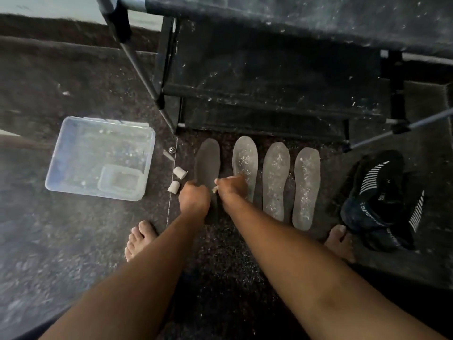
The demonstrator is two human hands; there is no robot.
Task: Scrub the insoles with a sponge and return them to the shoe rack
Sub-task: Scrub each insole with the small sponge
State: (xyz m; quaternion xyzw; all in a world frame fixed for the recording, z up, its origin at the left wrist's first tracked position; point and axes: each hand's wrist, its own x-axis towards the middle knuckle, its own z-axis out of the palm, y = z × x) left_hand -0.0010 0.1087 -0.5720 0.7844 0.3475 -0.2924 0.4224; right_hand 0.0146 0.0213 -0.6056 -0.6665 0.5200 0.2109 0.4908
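Head view: clear tub (73,143) w/ smaller tub (120,181) inside (near corner).

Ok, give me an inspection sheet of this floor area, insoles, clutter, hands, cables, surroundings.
Surface: dark speckled carpet, white flecks scattered.
Job's things: four insoles in a row; leftmost insole dark, the other three flecked white.
Clutter: clear plastic tub at left; two small white rolls beside it; dark shoe at right.
Grippers: left hand and right hand both on the leftmost insole; right pinches something pale, too small to identify.
Cables: nothing seen.
Surroundings: black shoe rack behind, dusty; bare feet.
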